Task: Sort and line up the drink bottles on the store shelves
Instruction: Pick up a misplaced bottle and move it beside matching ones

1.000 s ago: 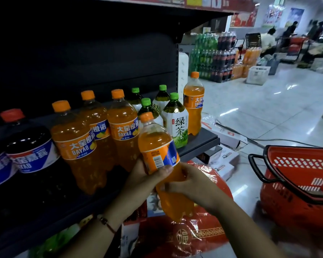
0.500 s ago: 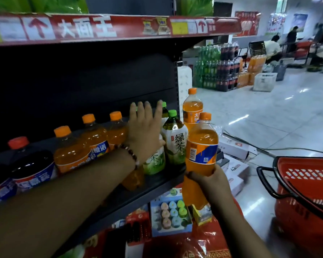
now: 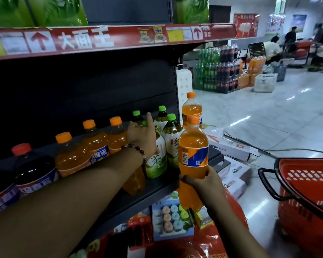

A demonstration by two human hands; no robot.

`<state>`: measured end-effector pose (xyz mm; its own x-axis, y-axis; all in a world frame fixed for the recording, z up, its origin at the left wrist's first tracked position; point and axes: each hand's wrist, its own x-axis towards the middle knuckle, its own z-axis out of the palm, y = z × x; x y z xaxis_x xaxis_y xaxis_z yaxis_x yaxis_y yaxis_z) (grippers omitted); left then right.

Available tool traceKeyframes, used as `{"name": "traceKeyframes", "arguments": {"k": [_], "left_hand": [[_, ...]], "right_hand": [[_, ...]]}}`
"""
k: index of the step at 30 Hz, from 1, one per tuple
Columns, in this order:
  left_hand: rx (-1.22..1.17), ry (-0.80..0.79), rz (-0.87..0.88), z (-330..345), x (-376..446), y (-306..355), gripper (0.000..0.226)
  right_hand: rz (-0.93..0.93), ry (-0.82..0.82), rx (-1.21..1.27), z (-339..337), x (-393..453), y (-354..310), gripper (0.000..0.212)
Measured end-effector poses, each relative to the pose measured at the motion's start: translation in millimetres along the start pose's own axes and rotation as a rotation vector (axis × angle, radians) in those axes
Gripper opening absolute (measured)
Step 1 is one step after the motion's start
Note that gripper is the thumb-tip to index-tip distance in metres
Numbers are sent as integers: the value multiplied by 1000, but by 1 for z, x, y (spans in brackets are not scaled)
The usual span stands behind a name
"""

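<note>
At frame centre, head view: two bare arms reach toward a dark store shelf [image 3: 177, 180] that runs from lower left up to mid-frame.
Right hand: the right hand [image 3: 201, 180] wraps its fingers round the lower body of an orange soda bottle [image 3: 193, 146], held upright just in front of the shelf edge, right of centre, its base below shelf level.
Left hand: the left hand [image 3: 142, 135] reaches in among the green tea bottles [image 3: 157, 161] at mid-frame; one finger points up, the rest look bent against a bottle. Whether they clasp it or only push it, I cannot tell.
Orange row: three orange-capped bottles [image 3: 73, 157] stand on the shelf left of the left hand, and a lone orange bottle [image 3: 191, 108] stands at the shelf's far right end, beyond the teas.
Cola: a dark bottle with a red cap [image 3: 32, 168] sits at lower left.
Off shelf: a red basket [image 3: 306, 192] at lower right; stacked drink packs [image 3: 218, 69] upper right, well apart.
Step in hand: judged as clearing a slot, shifting the teas aside so the held orange bottle can join its own kind.
Next move: likely needs the teas moved toward the right, then the held bottle lifted over the shelf lip and stood beside the orange row, label forward.
</note>
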<state>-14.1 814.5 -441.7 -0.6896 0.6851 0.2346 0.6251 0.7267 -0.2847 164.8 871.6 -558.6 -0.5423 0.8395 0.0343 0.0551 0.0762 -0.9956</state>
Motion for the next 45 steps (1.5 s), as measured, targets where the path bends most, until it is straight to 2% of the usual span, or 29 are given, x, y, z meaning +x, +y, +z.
{"name": "traceKeyframes", "arguments": {"k": [2,4,6,9,13,18,21,25,29,36,41,45], "left_hand": [[-94,-30,-24,1,7,1,135],[-135,-46,-62,-1,13,2,131],[-127,-28,-73,-2,15,4,115],[-110,85,-74,0,9,9,95],[-188,261,40,15,-13,18,89],[-400,371,177,37,-49,18,99],[-530,379,212,33,-77,7,97],[-878,286,54,26,-121,-16,97],[-1128,287,-92,43,-163,-41,100],[-1227,315,-236,62,-194,-85,99],[-1262,315,-269,67,-199,-97,98],[-1287,317,-275,72,-198,-105,97]], "right_hand": [[-2,-4,4,0,-2,-1,63],[-11,-9,7,-1,-3,0,61],[-16,-14,5,-2,-5,1,59],[-14,-18,16,-2,-5,1,60],[-12,-10,34,0,-3,0,61],[-18,30,41,-2,-3,-3,65],[-33,59,23,-3,-2,-5,67],[-65,106,-43,5,-2,-7,72],[-118,142,-87,27,-1,-17,79],[-206,90,4,77,-1,-37,72],[-175,80,6,114,9,-23,77],[-167,-5,-40,124,22,-21,74]]}}
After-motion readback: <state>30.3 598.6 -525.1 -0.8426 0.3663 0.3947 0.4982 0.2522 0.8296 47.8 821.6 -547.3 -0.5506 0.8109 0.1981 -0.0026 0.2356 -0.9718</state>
